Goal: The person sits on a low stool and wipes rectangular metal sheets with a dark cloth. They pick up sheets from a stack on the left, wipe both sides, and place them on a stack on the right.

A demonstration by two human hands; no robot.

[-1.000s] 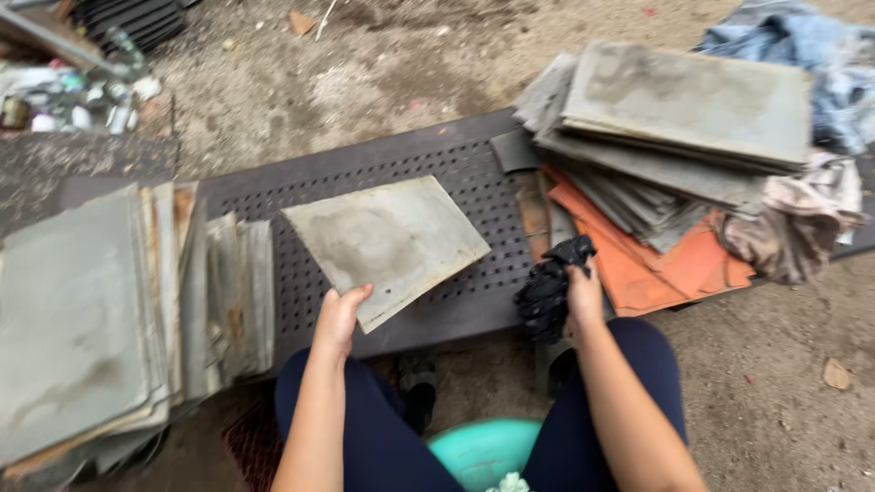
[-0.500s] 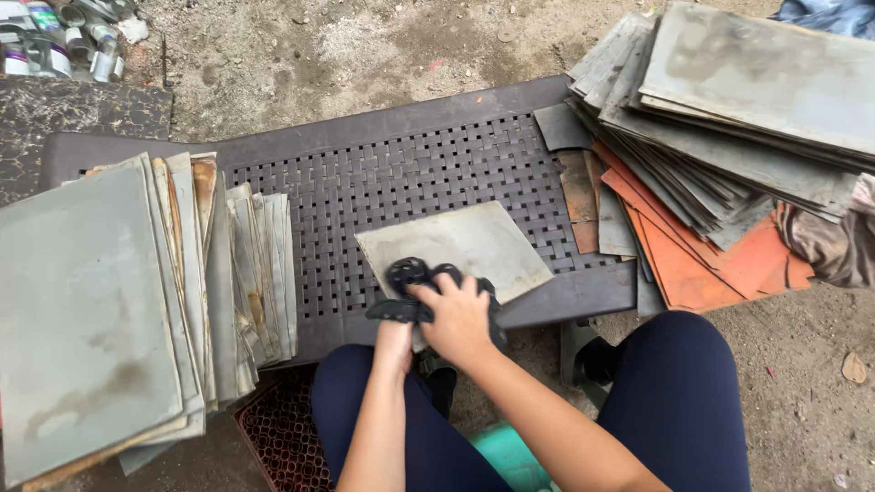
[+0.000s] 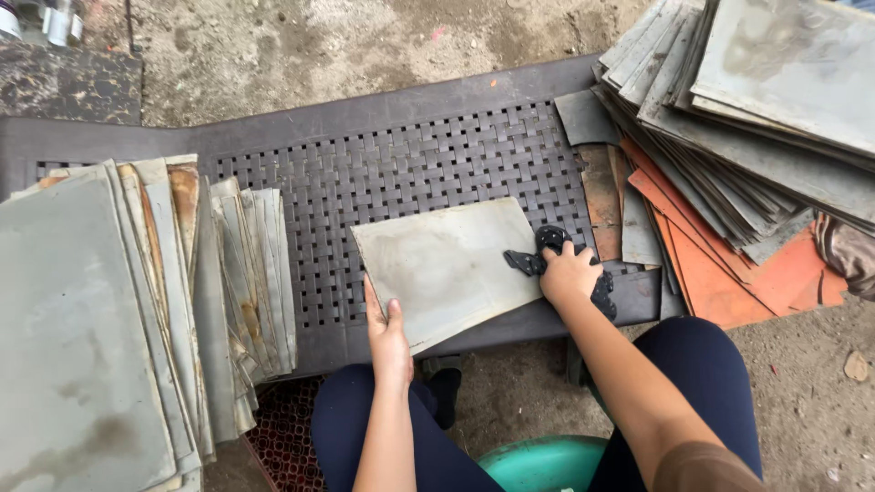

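Left hand (image 3: 390, 339) grips the near left corner of the grey metal sheet (image 3: 447, 266), thumb on top. Right hand (image 3: 569, 274) presses a black rag (image 3: 550, 244) against the sheet's right edge. The sheet lies flat on the perforated dark bench (image 3: 410, 164), between both hands.

The left hand (image 3: 389, 335) pinches the near-left corner of the grey metal sheet (image 3: 447, 264), thumb on top, forearm reaching straight up from the lap. The right hand (image 3: 567, 273) presses palm-down at that sheet's right edge, fingers curled, arm angled in from the lower right.
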